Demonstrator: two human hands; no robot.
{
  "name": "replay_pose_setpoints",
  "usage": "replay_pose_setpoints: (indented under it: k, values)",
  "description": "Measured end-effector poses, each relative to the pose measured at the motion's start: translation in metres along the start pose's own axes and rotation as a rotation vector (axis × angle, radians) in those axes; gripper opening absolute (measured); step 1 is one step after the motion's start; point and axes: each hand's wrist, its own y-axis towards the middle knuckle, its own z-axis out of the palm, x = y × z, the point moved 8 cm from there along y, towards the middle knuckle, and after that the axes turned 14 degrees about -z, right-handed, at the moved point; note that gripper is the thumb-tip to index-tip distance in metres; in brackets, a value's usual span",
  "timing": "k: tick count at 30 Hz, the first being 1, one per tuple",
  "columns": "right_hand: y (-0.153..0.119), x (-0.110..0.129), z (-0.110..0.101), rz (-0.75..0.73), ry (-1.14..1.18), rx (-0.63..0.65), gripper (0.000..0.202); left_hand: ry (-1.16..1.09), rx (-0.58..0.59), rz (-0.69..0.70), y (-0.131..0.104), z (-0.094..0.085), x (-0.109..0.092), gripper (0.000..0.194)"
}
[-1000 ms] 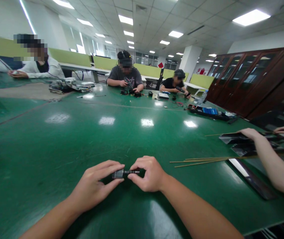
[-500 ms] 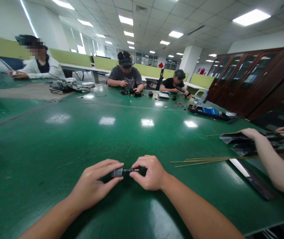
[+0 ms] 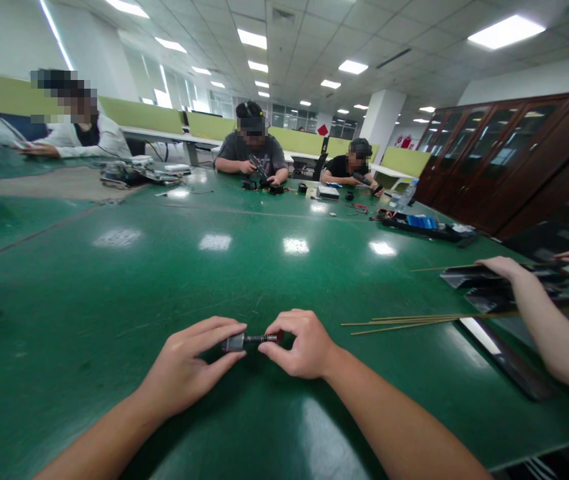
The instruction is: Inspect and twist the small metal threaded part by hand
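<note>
Near the middle of the green table [image 3: 204, 280], a small dark device [image 3: 235, 343] with a block-like body and a thin ridged shaft [image 3: 254, 339] lies between my hands. My left hand [image 3: 197, 357] grips the block end between thumb and fingers. On the other side, my right hand [image 3: 302, 343] pinches the far end of the shaft with thumb and forefinger. A dark reddish tip shows inside the curl of the right fingers. Fine details of the shaft are too small to tell.
Thin brass-coloured rods [image 3: 399, 322] lie to the right, beside a long dark panel [image 3: 504, 357] and another person's arm [image 3: 549, 327]. A black tray [image 3: 422, 227] with blue items stands further back. Three people sit across the table near electronics [image 3: 139, 172].
Both hands have shifted very slightly, with the device still between them. The dark reddish end of the shaft shows more inside my right hand's curl.
</note>
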Motion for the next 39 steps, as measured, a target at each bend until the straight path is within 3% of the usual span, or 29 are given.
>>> replay_pose_setpoints:
  k: [39]
  values:
    - [-0.0003, -0.0051, -0.0065, 0.014, 0.054, -0.029, 0.013, 0.02, -0.02, -0.019, 0.0021, -0.0067, 0.0049, 0.043]
